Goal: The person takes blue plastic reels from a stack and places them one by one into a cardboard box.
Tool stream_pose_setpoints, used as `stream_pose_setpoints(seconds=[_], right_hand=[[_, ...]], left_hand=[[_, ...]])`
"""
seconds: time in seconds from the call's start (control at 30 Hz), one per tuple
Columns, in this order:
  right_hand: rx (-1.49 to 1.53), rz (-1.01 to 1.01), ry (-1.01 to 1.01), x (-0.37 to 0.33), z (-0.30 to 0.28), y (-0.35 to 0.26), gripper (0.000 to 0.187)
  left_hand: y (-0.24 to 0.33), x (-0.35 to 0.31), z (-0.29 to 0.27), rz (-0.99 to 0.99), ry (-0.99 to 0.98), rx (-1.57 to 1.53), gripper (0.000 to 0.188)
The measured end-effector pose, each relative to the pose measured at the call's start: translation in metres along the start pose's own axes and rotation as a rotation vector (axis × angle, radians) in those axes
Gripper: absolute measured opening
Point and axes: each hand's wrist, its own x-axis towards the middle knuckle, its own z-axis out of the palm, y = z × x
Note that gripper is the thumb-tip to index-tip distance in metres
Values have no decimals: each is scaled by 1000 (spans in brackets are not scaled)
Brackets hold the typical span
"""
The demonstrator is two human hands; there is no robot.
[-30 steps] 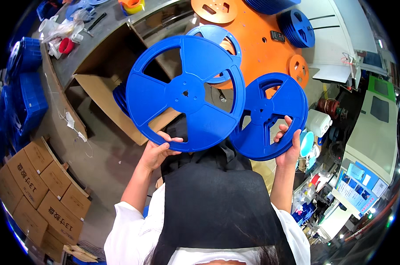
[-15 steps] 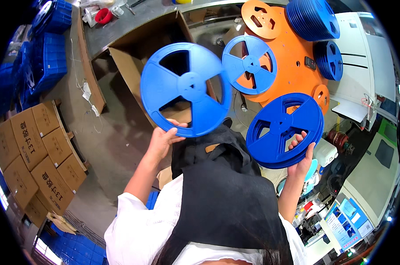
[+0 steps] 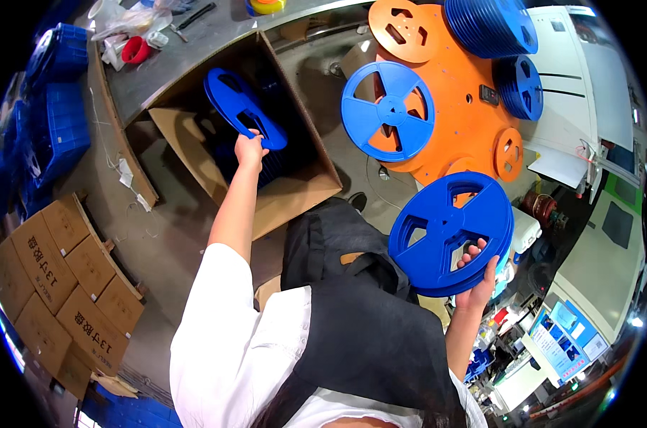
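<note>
My left hand (image 3: pixel 250 151) pinches the lower rim of a blue plastic reel (image 3: pixel 238 104) and holds it tilted inside the mouth of an open cardboard box (image 3: pixel 298 202). More blue reels (image 3: pixel 269 168) show in the shadow of that box, partly hidden by the held one. At the right, my right hand (image 3: pixel 478 277) grips a small stack of darker blue reels (image 3: pixel 437 212), fingers through a cutout and thumb at the edge. Beyond the stack, a lighter blue reel (image 3: pixel 392 110) lies on one arm of an orange rotary table (image 3: pixel 452 125).
Tall stacks of blue reels (image 3: pixel 491 28) stand at the table's far side, beside a white machine (image 3: pixel 569 71). A grey bench (image 3: pixel 148 85) runs behind the box. Taped cartons (image 3: pixel 66 285) are piled at the left, near blue crates (image 3: pixel 59 121).
My left hand has moved forward and left, carrying the blue reel from in front of me into the box. My right hand with its stack has come slightly nearer.
</note>
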Motion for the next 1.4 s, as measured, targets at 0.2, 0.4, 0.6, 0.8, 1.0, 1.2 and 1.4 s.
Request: stream_pose_setpoints(seconds=[0.2,0.4,0.6,0.8,1.0,1.2,1.4], right_hand=[[-27,17,94,-5,-3,-2,50],[-23,-17,146,0,-2,1,54],[257,-163,-74,-1,-36,-6,57],[568,-129,-306,1,-51,-2,53],[715,-69,-456,-5,-57,8,49],[739,-76,-554,-12,-63,15,48],[706,-92,-515,-20,-67,18,50]], left_hand=[[-4,23,36,-56,-68,144,22],[-32,20,38,233,-106,342,90],[-1,-75,14,657,-322,601,77],[44,-188,25,1178,-390,585,73],[54,-225,33,1635,-532,639,55],[40,-232,37,1682,-529,585,60],[41,-245,35,1772,-535,645,53]])
